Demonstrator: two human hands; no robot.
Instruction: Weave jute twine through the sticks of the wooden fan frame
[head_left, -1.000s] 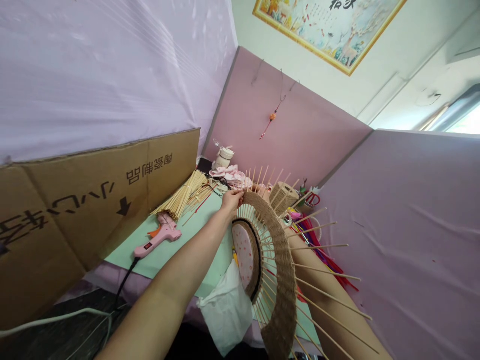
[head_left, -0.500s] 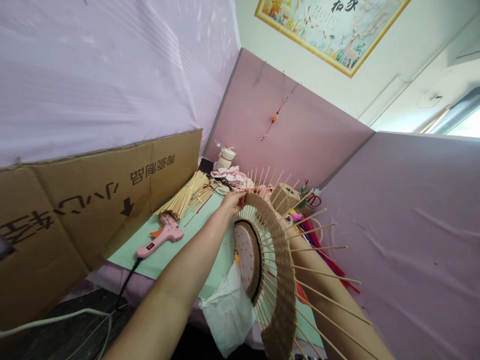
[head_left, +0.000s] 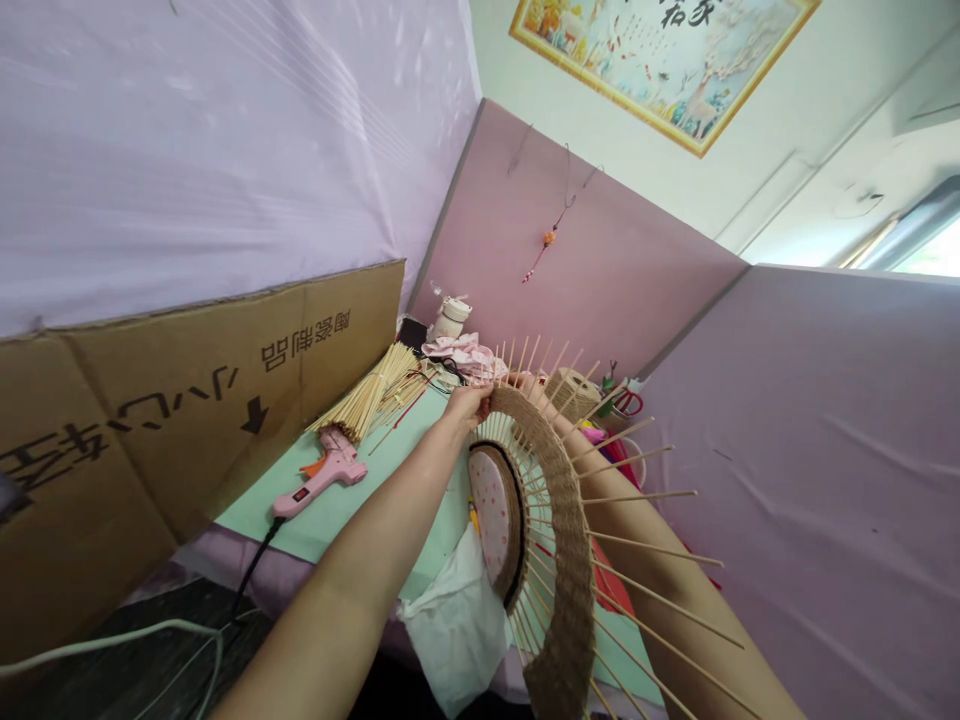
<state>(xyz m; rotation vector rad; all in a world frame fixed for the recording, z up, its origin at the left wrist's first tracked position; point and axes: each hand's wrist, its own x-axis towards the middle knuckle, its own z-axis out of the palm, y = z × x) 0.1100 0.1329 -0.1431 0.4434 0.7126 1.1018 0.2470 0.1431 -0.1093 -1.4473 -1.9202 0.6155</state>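
Observation:
A half-woven round basket (head_left: 568, 530) stands tilted on edge, with thin wooden sticks poking outward beyond its brown twine band. Its base is a pale disc with pink dots (head_left: 491, 510), edged in brown and black. My left hand (head_left: 470, 403) is closed on the upper left edge of the twine band, thumb and fingers pinching it. Behind the top of the band, among the sticks, is my right hand (head_left: 529, 387). Its fingers look drawn together at the rim, but sticks partly cover them and what they hold is hidden.
A pink glue gun (head_left: 319, 482) lies left on the green mat (head_left: 420, 440), below a bundle of wooden sticks (head_left: 371, 388). Twine (head_left: 574, 392) in a roll, red-handled scissors (head_left: 628, 402) and a white jar (head_left: 451, 317) stand behind. A cardboard panel (head_left: 187, 400) borders the left; white plastic (head_left: 457, 620) hangs in front.
My right forearm has shifted slightly to the right and up, now covering more of the colourful strands behind it. My left hand and the basket have hardly moved.

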